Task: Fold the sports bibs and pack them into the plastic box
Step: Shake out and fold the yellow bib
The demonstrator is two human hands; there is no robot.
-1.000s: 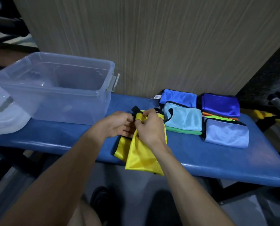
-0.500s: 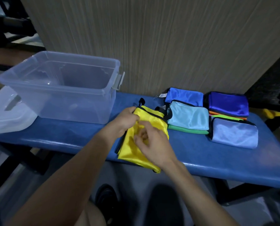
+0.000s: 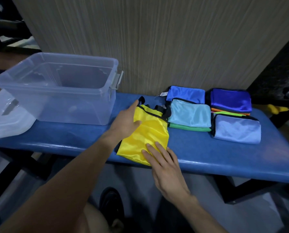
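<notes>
The yellow bib [image 3: 145, 132] lies half-folded at the blue bench's [image 3: 207, 158] near edge, right of the empty plastic box [image 3: 56, 91]. Left hand [image 3: 126, 122] and right hand [image 3: 165, 163] press it flat-fingered, gripping nothing. Slippery fabric could slide off or unfold once released.

One clear plastic storage box [image 3: 56, 91] is sitting at left of frame, with one translucent lid [image 3: 7, 120] lying at the far left edge. One blue padded bench [image 3: 207, 155] is running across the middle. Folded satin bibs are showing eight in all: one yellow [image 3: 145, 132] at centre, one royal blue [image 3: 185, 94], one light blue [image 3: 190, 112], one green [image 3: 189, 127], one deep violet-blue [image 3: 230, 100], one orange [image 3: 229, 112], one lime [image 3: 229, 113], one pale periwinkle [image 3: 237, 129]. Two bare hands are showing, left [image 3: 125, 121] and right [image 3: 165, 165].
</notes>
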